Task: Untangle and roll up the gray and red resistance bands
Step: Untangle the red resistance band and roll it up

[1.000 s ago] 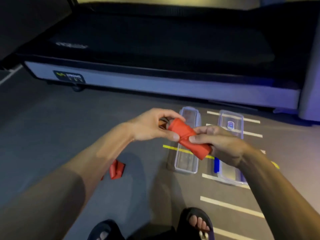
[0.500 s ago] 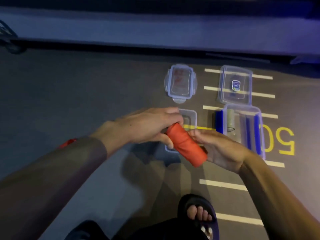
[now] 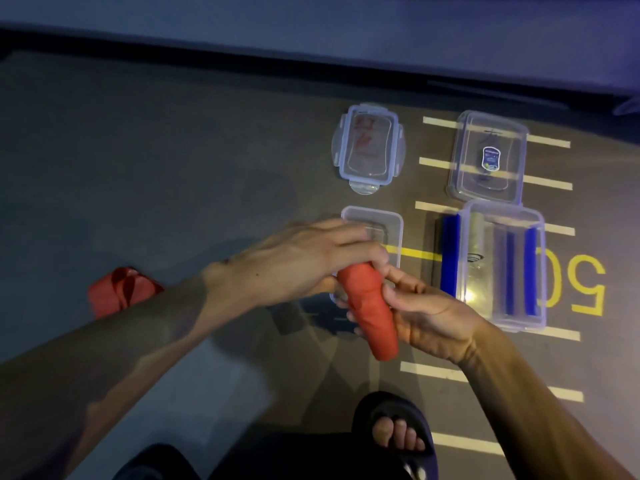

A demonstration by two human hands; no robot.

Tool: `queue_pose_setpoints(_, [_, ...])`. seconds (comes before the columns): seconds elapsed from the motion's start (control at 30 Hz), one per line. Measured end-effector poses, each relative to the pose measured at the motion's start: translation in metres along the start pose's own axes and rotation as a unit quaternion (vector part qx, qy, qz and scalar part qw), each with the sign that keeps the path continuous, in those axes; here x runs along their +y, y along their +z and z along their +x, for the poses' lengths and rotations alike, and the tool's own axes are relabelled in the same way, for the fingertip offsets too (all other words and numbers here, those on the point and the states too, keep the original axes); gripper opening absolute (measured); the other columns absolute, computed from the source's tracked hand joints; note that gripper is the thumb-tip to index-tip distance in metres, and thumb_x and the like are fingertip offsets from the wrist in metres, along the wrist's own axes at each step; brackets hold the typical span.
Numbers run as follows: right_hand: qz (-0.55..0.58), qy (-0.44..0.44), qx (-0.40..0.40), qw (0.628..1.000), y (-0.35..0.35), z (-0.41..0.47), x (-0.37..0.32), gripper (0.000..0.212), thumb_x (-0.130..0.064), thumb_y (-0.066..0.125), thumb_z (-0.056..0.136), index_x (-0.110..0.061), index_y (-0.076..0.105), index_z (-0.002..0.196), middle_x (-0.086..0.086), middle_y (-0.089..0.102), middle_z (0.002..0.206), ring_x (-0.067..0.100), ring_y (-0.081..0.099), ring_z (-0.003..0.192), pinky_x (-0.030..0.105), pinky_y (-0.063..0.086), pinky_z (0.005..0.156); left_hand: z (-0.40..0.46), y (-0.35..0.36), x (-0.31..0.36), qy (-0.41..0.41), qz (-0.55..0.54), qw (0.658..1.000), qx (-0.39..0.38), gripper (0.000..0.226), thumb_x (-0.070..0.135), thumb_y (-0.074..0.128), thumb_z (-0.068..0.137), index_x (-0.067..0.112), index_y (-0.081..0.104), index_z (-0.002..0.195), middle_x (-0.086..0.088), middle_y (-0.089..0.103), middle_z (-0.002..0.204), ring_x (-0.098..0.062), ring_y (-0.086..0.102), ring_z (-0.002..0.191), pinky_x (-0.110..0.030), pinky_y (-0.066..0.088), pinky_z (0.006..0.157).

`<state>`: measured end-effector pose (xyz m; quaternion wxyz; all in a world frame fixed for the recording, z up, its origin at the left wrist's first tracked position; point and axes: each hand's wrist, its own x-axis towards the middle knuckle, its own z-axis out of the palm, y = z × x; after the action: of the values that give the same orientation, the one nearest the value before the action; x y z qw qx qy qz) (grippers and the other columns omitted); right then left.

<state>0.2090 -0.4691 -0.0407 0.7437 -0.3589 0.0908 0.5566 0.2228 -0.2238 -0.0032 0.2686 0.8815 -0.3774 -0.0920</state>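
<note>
Red resistance band [image 3: 369,311], rolled into a tight cylinder, is held above the floor [image 3: 173,168] by both hands: the left hand [image 3: 294,265] curls over its far end, and the right hand [image 3: 426,311] grips its middle. A second red band [image 3: 119,289] lies loose at left.

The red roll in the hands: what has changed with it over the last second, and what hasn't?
The red roll has swung from lying slantwise to nearly lengthwise, pointing toward the person, and has come down over the small clear box. The camera tipped downward, so the lids came into view. Unchanged: the left hand caps the far end, the right hand grips the side, and the loose red band lies on the floor.
</note>
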Motion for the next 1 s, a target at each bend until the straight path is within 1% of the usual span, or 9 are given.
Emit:
queue_pose_setpoints(0.13, [-0.059,0.006,0.077,0.995,0.002,0.001,-0.008,0.063,-0.018,0.082,0.082,0.000,0.048,0.132,0.026,0.066,0.131,0.044,0.067,0.116,0.047,0.061,0.090,0.003,0.011,-0.004,-0.103,-0.133,0.986,-0.022,0.051,0.018,0.086,0.078,0.034,0.054,0.114,0.032,0.046,0.105,0.011,0.048,0.093,-0.009,0.035,0.073])
queue_pose_setpoints(0.23, [-0.106,-0.068,0.202,0.971,0.008,0.009,-0.008,0.025,-0.016,0.074,0.085,-0.013,0.060,0.105,0.013,0.073,0.121,0.036,0.073,0.105,0.046,0.062,0.081,0.006,0.018,-0.015,-0.191,-0.184,0.964,0.002,0.059,0.019,0.083,0.083,0.037,0.051,0.128,0.022,0.052,0.117,0.005,0.052,0.099,-0.013,0.039,0.080])
queue_pose_setpoints(0.3, [-0.141,-0.131,0.339,0.921,0.010,0.024,-0.004,0.022,-0.018,0.078,0.085,-0.016,0.062,0.101,0.010,0.073,0.118,0.032,0.074,0.103,0.044,0.063,0.075,0.005,0.028,-0.022,-0.287,-0.160,0.944,0.021,0.063,0.022,0.076,0.090,0.033,0.044,0.144,0.012,0.054,0.127,0.001,0.049,0.102,-0.018,0.039,0.089])
queue_pose_setpoints(0.43, [-0.309,-0.176,0.501,0.789,0.016,0.064,0.003,0.022,-0.035,0.079,0.088,-0.028,0.060,0.098,-0.013,0.067,0.103,0.010,0.067,0.094,0.039,0.061,0.080,0.008,0.065,-0.027,-0.409,-0.207,0.889,0.025,0.047,0.033,0.070,0.095,0.026,0.050,0.137,0.007,0.066,0.105,-0.013,0.061,0.091,-0.030,0.050,0.086])
queue_pose_setpoints(0.5, [-0.383,-0.161,0.528,0.741,0.019,0.082,0.006,0.020,-0.036,0.074,0.093,-0.027,0.056,0.099,-0.021,0.059,0.089,0.001,0.059,0.082,0.033,0.057,0.078,0.009,0.083,-0.031,-0.450,-0.239,0.860,0.015,0.036,0.030,0.066,0.097,0.027,0.055,0.131,0.005,0.069,0.097,-0.019,0.066,0.090,-0.031,0.052,0.082])
queue_pose_setpoints(0.6, [-0.410,-0.162,0.542,0.715,0.012,0.101,0.010,0.018,-0.030,0.071,0.095,-0.021,0.055,0.099,-0.018,0.056,0.079,-0.003,0.055,0.071,0.018,0.047,0.069,0.008,0.096,-0.034,-0.476,-0.289,0.830,0.040,0.012,0.023,0.061,0.097,0.025,0.062,0.108,0.002,0.068,0.085,-0.030,0.071,0.089,-0.044,0.061,0.080])
queue_pose_setpoints(0.67, [-0.412,-0.165,0.552,0.706,0.009,0.109,0.011,0.019,-0.028,0.071,0.095,-0.020,0.055,0.100,-0.017,0.056,0.077,-0.003,0.054,0.069,0.016,0.042,0.064,0.010,0.097,-0.032,-0.471,-0.296,0.830,0.047,0.014,0.020,0.060,0.097,0.021,0.065,0.110,-0.004,0.072,0.090,-0.032,0.072,0.089,-0.049,0.062,0.079])
queue_pose_setpoints(0.83, [-0.436,-0.158,0.552,0.693,0.015,0.119,0.013,0.020,-0.032,0.064,0.100,-0.022,0.049,0.111,-0.004,0.063,0.092,0.017,0.062,0.081,0.028,0.047,0.072,0.014,0.092,-0.027,-0.459,-0.294,0.836,0.063,0.019,0.015,0.057,0.096,0.022,0.070,0.109,0.003,0.067,0.076,-0.029,0.072,0.082,-0.041,0.063,0.074])
queue_pose_setpoints(1.0, [-0.498,-0.124,0.528,0.677,0.011,0.110,0.015,0.021,-0.024,0.060,0.102,-0.022,0.048,0.119,-0.007,0.059,0.094,0.014,0.059,0.079,0.011,0.036,0.056,0.014,0.089,-0.029,-0.457,-0.309,0.832,0.058,0.022,0.014,0.059,0.100,0.025,0.072,0.112,0.016,0.056,0.066,-0.021,0.062,0.070,-0.032,0.059,0.073])
